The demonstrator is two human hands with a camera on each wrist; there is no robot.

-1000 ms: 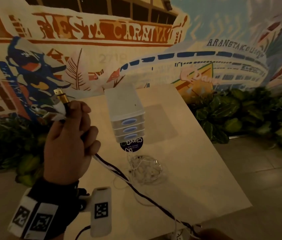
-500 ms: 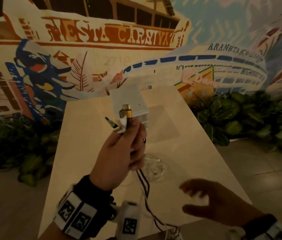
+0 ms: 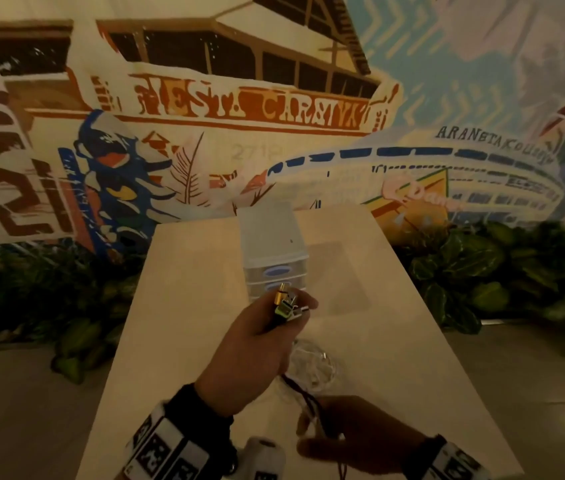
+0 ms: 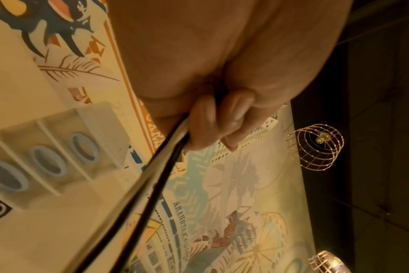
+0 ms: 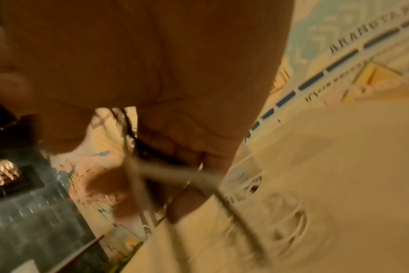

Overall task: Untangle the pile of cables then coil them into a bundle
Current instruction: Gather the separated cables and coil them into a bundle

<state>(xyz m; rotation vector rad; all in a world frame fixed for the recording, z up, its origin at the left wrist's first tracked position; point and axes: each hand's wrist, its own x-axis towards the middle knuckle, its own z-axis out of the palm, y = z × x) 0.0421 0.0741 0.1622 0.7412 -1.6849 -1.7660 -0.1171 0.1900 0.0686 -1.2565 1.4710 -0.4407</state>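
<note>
My left hand [image 3: 257, 344] is raised over the middle of the light wooden table [image 3: 395, 358] and grips a bunch of cable plugs [image 3: 286, 304], one gold, which stick up past its fingers. In the left wrist view its curled fingers [image 4: 213, 125] clamp black and white cables [image 4: 152, 175]. The dark cables [image 3: 303, 396] run down from that fist to my right hand [image 3: 350, 438] near the front edge, whose fingers curl round them. A thin pale cable [image 3: 312, 367] lies coiled on the table between the hands. The right wrist view is blurred.
A small white three-drawer box [image 3: 274, 251] with blue handles stands on the table behind my left hand. A painted mural wall [image 3: 274, 116] rises beyond the table, with green plants [image 3: 482, 271] along its foot on both sides. Tiled floor [image 3: 534, 375] surrounds the table.
My left hand has swung from the left to the table's middle with the plugs. My right hand has come in from the lower right and closed on the hanging cables.
</note>
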